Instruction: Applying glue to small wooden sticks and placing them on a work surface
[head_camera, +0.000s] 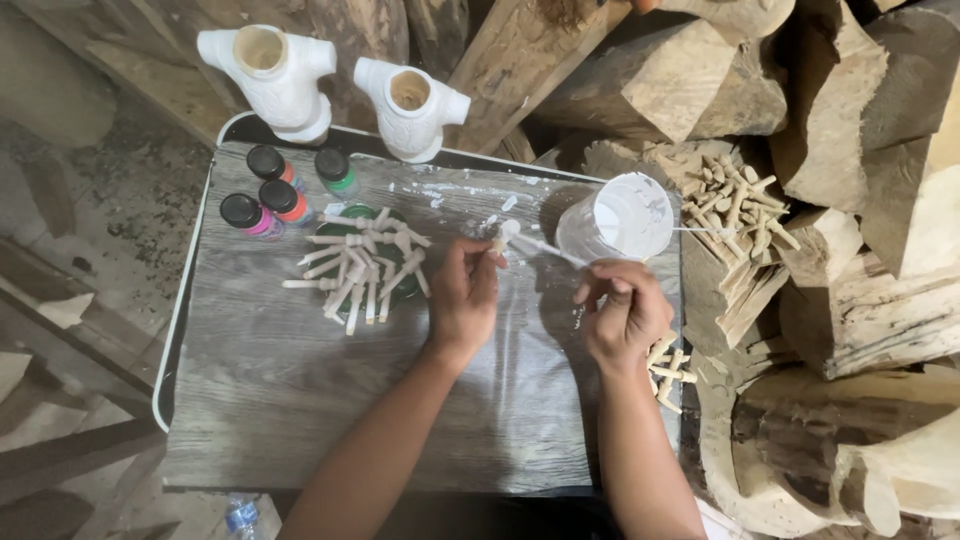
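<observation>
My left hand (463, 297) pinches a small wooden peg (499, 244) over the middle of the table; the peg's tip is coated white. In my right hand (624, 312) is a thin paintbrush (540, 246) whose white-loaded tip touches the peg. Just behind the brush stands a plastic cup of white paint (622, 218). White-painted pegs (362, 268) lie piled on a green lid to the left of my left hand.
The grey wood-grain table (300, 400) carries several small paint bottles (270, 190) at the back left. Two white carved torso figures (280, 75) stand at its far edge. Unpainted pegs (735, 205) lie on logs to the right, more pegs (670, 365) by my right wrist.
</observation>
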